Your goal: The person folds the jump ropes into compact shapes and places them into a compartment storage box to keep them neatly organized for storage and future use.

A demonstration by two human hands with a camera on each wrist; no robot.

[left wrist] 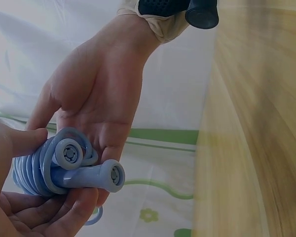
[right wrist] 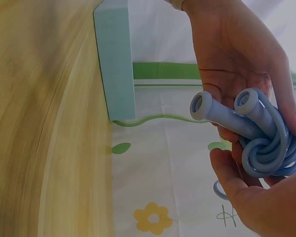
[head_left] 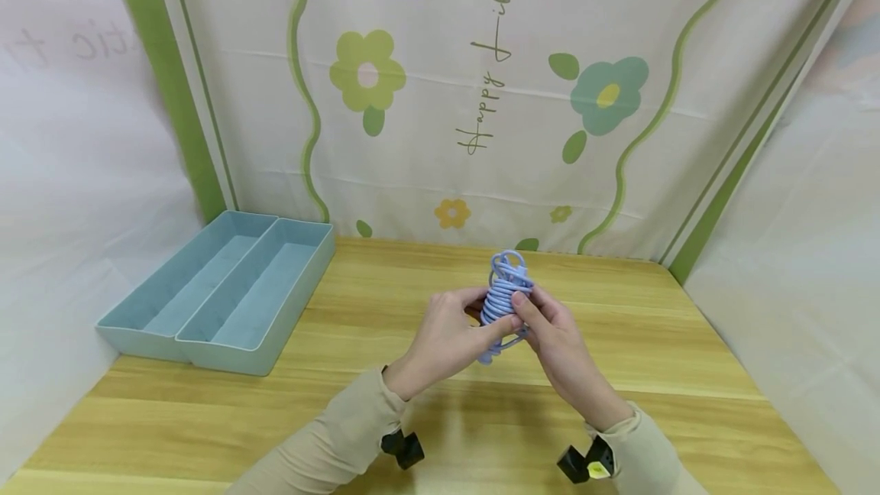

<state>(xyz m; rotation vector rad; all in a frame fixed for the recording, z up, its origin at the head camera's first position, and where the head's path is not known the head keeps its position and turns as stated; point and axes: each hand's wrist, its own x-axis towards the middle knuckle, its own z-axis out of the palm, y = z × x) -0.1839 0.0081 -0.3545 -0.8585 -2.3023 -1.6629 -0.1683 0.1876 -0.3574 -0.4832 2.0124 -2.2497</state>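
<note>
A light blue jump rope, wound in tight coils round its two handles, is held up above the table in the head view. My left hand grips it from the left, its thumb across the coils. From the right, my right hand pinches the bundle with thumb and fingers. The left wrist view shows the round ends of both handles sticking out of the coils. In the right wrist view a loop of rope curls beside the handles. Some fingers are hidden behind the bundle.
Two pale blue trays stand side by side on the left of the wooden table. A white curtain with flowers and lettering hangs behind the table, and white cloth covers both sides.
</note>
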